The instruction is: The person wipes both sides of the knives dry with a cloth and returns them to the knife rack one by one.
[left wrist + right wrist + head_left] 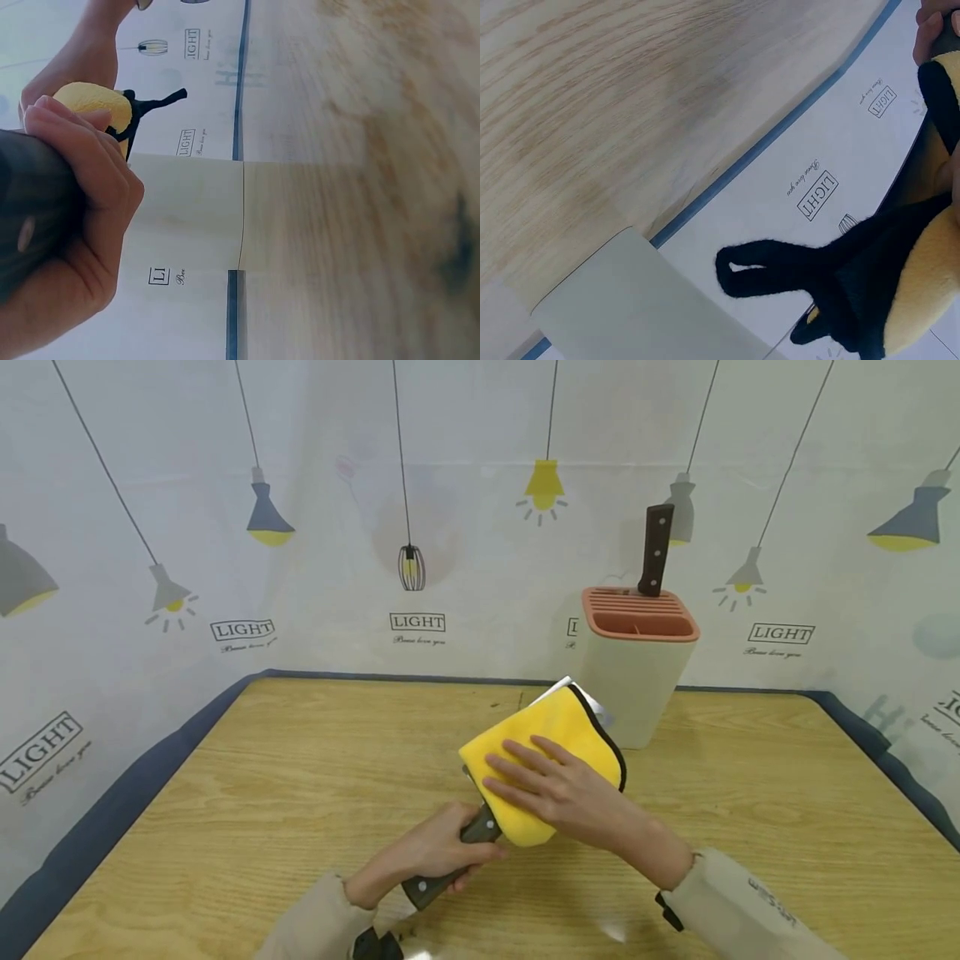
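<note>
My left hand (442,847) grips the dark riveted handle (482,828) of a kitchen knife, which is held slantwise above the table. A yellow cloth with black edging (547,735) covers most of the blade; only a bright corner of the metal blade (553,688) shows past its far edge. My right hand (562,789) holds the cloth against the blade, fingers stretched across the top and thumb hidden beneath. In the left wrist view, the curled fingers (94,161) wrap the handle. The cloth's black loop (761,268) hangs down in the right wrist view.
A cream knife block (626,693) with an orange slotted top (641,625) stands at the back right, just beyond the cloth. One dark-handled knife (656,550) stands upright in it. The wooden table (300,777) ends at a lamp-patterned backdrop (322,527) with a dark blue border.
</note>
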Available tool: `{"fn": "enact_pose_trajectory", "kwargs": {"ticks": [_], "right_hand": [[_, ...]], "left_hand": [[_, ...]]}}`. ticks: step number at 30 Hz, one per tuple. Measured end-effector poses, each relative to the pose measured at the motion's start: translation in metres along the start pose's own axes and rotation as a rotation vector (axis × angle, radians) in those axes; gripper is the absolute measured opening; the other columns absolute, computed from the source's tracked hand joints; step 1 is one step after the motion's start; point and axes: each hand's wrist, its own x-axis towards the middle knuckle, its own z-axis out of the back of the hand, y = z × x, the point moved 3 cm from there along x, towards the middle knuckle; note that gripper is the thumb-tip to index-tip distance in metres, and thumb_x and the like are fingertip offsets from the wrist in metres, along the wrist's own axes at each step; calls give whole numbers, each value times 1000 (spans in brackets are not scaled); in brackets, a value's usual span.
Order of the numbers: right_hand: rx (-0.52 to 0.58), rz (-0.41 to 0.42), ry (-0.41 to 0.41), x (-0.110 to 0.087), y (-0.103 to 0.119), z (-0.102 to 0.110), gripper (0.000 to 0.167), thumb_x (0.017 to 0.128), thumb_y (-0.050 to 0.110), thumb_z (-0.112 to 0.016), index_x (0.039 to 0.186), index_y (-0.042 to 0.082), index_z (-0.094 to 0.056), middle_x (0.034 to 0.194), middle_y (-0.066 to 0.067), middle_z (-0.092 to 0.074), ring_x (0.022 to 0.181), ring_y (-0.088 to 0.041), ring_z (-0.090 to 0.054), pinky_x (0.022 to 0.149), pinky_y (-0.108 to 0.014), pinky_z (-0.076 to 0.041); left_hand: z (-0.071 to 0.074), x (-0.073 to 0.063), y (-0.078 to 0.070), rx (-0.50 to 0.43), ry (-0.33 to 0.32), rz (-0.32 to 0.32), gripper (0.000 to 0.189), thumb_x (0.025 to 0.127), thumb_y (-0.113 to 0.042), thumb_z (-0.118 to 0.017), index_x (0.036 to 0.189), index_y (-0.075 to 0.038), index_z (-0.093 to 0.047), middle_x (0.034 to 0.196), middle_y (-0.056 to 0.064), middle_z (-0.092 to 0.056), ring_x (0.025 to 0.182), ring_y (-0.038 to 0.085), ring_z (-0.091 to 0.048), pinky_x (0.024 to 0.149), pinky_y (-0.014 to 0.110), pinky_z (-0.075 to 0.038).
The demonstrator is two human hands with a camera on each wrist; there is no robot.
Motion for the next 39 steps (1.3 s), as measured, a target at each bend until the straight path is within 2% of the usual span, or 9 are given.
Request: {"fn": "enact_pose_trajectory", "kwargs": {"ticks": [4, 9, 21, 30, 39], "right_hand": [[3, -5, 8, 2, 0, 0, 54, 72, 12, -67, 124, 15, -52, 129, -7, -47, 120, -25, -43, 97, -40, -36], [17, -18, 2, 2, -2, 0, 58, 70, 11, -72, 123, 16, -52, 129, -7, -47, 120, -26, -43, 96, -41, -37], [97, -120, -2, -2, -15, 0, 67, 66, -1, -74, 126, 13, -49, 132, -9, -44, 121, -27, -41, 96, -43, -37], [128, -242, 79, -8, -31, -2, 66, 67, -4, -71, 127, 12, -48, 133, -10, -44, 121, -29, -41, 95, -46, -37], [156, -341, 131, -14, -43, -3, 70, 67, -5, -72, 130, 10, -45, 134, -12, -42, 123, -31, -38, 95, -45, -37]], "left_hand": [[0, 0, 0, 2, -3, 5, 15, 88, -18, -56, 83, -4, -52, 48, 2, -47, 34, 9, -44, 34, 22, -40], [0, 0, -1, 0, -15, 12, 15, 87, -17, -57, 83, -4, -52, 48, 2, -47, 33, 9, -44, 33, 22, -40], [4, -2, -3, 4, -44, 24, 20, 86, -20, -59, 81, -4, -48, 47, 2, -48, 33, 8, -44, 32, 23, -40], [7, -4, -6, 11, -86, 48, 23, 84, -21, -62, 79, -4, -47, 45, 3, -47, 32, 8, -43, 31, 25, -41], [10, -4, -9, 58, -64, 16, 20, 85, -19, -60, 81, -4, -49, 45, 1, -47, 33, 8, -44, 33, 22, -40]]}}
